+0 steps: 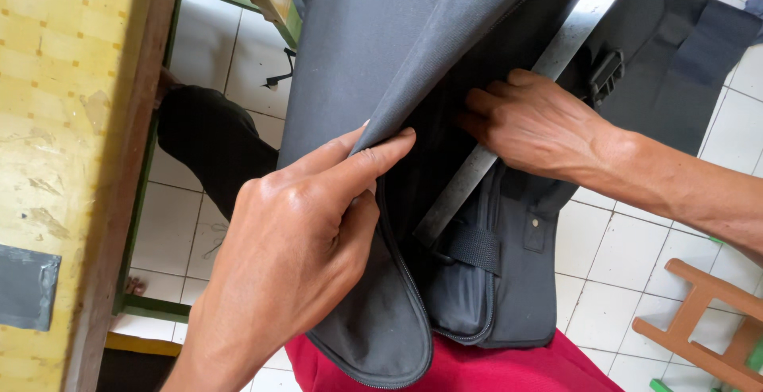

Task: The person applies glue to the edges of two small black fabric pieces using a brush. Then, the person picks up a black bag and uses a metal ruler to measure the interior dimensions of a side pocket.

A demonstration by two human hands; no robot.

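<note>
A dark grey fabric bag [381, 50] lies across my lap, its zipped flap lifted. My left hand [294, 257] pinches the edge of that flap between thumb and fingers and holds it up. My right hand [540, 126] rests inside the open bag, fingers pressed onto a long metal ruler [564, 38] that runs diagonally across the bag's inner panel. A black plastic buckle [606, 74] and a webbing strap [474, 246] sit on the bag beside the ruler.
A worn yellow tabletop [56, 122] with a wooden edge runs down the left. White floor tiles [612, 281] lie below. A small wooden stool [707, 320] stands at the lower right. Red cloth [493, 368] covers my lap. A dark trouser leg [207, 141] shows under the table.
</note>
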